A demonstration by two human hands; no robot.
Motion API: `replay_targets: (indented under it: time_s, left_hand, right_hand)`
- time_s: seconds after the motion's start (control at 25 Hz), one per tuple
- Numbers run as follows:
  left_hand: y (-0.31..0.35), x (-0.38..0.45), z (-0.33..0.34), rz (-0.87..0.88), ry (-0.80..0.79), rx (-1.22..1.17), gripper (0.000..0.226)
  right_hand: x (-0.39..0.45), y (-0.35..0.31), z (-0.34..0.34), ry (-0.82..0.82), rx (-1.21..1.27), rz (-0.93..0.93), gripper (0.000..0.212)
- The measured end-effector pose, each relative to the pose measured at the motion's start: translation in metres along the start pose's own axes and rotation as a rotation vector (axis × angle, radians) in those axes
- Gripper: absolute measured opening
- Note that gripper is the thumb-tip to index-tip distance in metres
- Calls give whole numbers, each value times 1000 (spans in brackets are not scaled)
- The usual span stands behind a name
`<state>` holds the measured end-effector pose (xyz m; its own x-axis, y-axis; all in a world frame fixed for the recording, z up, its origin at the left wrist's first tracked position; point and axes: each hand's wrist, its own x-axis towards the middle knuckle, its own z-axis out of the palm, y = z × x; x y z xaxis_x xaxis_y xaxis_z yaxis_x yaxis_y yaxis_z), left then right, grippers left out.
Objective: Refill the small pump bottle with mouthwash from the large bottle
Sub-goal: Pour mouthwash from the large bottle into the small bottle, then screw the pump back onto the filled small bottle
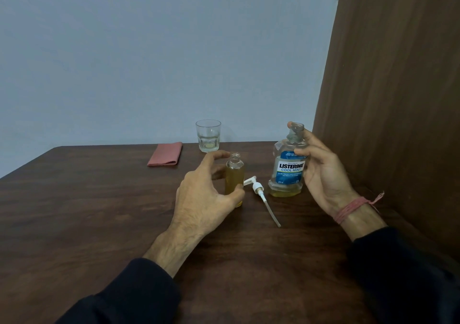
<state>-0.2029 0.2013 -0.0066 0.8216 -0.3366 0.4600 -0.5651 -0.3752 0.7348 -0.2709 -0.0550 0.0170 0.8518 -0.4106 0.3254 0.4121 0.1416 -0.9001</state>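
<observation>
Head view: small bottle [235, 178] upright mid-table, neck uncapped, amber liquid up to shoulder. Left hand [204, 194] curls loosely round it, thumb touching lower side, fingers arched and apart from neck. Pump head [258, 191] lies flat on table [99, 211] between bottles. Large bottle [288, 167] upright toward right edge, no cap visible, little liquid in base. Right hand [321, 172] beside it, fingers relaxed, fingertips touching neck and label, no firm grip.

Judgement: pouring seems finished. Next: pick up pump, thread tube into small neck, screw down while steadying bottle.
</observation>
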Motion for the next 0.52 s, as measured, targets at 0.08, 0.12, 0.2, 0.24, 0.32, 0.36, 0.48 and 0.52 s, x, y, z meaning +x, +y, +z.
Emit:
replay_targets:
  time_s: [0.08,0.12,0.2,0.24,0.32,0.36,0.48,0.52]
  left_hand:
    - [-1,0,0,-19,-24,-56,75]
    - [-1,0,0,-21,-28,-64,75]
    - [0,1,0,-11,-24,-62,74]
    - [0,1,0,-5,-18,-63,74]
    - [0,1,0,0,-14,-68,73]
    - [0,1,0,-2,-18,-65,74]
    - [1,1,0,-10,-32,-45,75]
    - [1,2,0,-10,-31,-38,75]
  right_hand:
    - [1,2,1,31,0,11,52]
    - [1,3,1,45,-2,18,50]
    - [0,3,3,67,-12,28,48]
    - [-1,4,4,76,-15,32,47]
    - [-3,5,7,87,-35,34,46]
    - [-4,6,7,94,-48,33,44]
    - [-5,7,6,141,-41,21,50]
    - [-5,6,6,161,-36,12,54]
